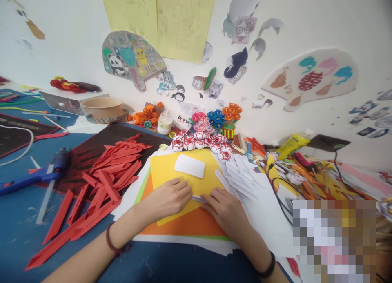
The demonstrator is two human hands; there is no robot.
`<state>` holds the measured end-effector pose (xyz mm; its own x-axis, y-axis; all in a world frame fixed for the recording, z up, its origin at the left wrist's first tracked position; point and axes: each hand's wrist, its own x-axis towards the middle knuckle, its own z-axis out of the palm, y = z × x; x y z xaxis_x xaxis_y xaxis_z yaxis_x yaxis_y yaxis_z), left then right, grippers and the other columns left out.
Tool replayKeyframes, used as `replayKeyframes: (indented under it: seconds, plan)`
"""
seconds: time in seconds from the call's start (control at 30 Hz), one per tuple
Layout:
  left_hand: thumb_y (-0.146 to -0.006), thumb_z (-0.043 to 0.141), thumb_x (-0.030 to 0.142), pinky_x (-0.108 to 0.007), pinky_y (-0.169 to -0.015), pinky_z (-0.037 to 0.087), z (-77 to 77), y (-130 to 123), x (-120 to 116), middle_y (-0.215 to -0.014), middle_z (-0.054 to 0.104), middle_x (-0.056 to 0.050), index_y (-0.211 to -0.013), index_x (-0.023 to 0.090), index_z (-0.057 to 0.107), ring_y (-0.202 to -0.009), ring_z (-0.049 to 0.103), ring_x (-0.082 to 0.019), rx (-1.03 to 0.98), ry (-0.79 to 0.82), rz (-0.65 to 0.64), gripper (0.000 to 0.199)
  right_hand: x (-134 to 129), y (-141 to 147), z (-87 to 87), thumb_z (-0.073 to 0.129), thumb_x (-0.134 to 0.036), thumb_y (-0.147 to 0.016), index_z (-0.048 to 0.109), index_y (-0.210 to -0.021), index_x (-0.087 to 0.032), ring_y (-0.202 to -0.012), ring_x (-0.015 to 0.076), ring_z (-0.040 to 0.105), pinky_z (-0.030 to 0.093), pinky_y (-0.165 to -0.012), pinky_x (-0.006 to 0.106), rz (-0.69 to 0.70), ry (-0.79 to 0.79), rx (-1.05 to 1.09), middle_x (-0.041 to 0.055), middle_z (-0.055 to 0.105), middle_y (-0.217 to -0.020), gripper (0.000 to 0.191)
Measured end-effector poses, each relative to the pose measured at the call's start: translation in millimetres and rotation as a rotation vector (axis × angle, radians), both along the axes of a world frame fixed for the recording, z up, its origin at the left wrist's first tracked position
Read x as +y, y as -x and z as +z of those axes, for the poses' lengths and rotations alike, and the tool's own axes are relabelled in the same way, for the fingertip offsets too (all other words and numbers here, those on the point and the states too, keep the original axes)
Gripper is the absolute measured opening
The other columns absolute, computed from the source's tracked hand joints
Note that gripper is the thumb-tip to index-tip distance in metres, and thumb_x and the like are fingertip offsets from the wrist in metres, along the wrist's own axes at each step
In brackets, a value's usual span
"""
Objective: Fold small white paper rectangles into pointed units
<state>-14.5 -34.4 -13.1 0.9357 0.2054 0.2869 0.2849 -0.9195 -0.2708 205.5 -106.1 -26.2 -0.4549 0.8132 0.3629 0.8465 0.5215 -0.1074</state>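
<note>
Head view, starting low: blue tabletop (171, 262) up front, then bare forearms angled inward, dark red band (112, 239) on the left wrist, black band (269, 266) on the right. Up to the left hand (171, 196), knuckles up, fingers curled in, right at the left end of a narrow white paper (198, 199); grip hidden, so impossible to tell whether pinched. Across to the right hand (225, 209): palm down, fingers bent, fingertips at the paper's right end; again, cannot tell a pinch from a press. White paper squarely between the two hands, then, over the lower part of the yellow sheet (163, 168), with the orange sheet (180, 226) showing beneath. Just beyond, flat on the yellow, a white slip (190, 166), clear of both hands. Out left, red folded strips (110, 183) heaped up, blue glue gun (45, 174) further over. Out right, loose white strips (241, 174). Farther back, red-and-white flowers (199, 143) in a cluster, and behind everything, the wall with two decorated fans (131, 58).
</note>
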Motion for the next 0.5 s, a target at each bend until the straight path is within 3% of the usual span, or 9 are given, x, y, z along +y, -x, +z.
replayKeyframes:
  seconds: [0.1,0.3,0.4,0.5]
  plan:
    - [-0.095,0.048,0.012,-0.034,-0.062,0.031,-2.0,-2,0,-0.076,0.055,-0.004,-0.081,0.014,0.055,-0.067,0.045,-0.019,0.004,-0.018,0.026,0.015,1,2,-5.9,0.050,-0.019,-0.098,0.064,-0.085,-0.016,-0.072,0.0192,0.050,0.035,-0.064,0.031,-0.002,-0.025,-0.013,0.0037,0.058,-0.074,0.019]
    - [-0.099,0.045,0.021,-0.034,-0.062,0.031,-7.5,-9,1,-0.076,0.056,-0.003,-0.080,0.016,0.053,-0.070,0.048,-0.019,-0.075,0.018,0.052,0.021,1,-3,-7.6,0.039,-0.014,-0.101,0.063,-0.087,-0.015,-0.076,0.0200,0.052,0.039,-0.068,0.031,0.028,-0.008,0.038,0.0061,0.059,-0.078,0.028]
    - [-0.100,0.043,0.029,-0.034,-0.063,0.031,-8.8,-13,-1,-0.074,0.056,-0.002,-0.078,0.016,0.054,-0.070,0.049,-0.019,-0.142,0.088,0.047,0.028,1,-2,-5.5,0.037,-0.015,-0.102,0.063,-0.085,-0.016,-0.074,0.0196,0.052,0.039,-0.067,0.031,0.018,-0.014,0.088,0.0061,0.060,-0.076,0.031]
    - [-0.100,0.043,0.026,-0.031,-0.062,0.033,-8.7,-14,-5,-0.072,0.056,-0.002,-0.078,0.016,0.056,-0.069,0.049,-0.017,-0.213,0.219,0.088,0.028,1,3,-5.4,0.042,-0.020,-0.101,0.064,-0.086,-0.017,-0.073,0.0190,0.054,0.039,-0.066,0.030,-0.003,-0.008,0.179,0.0054,0.062,-0.077,0.026]
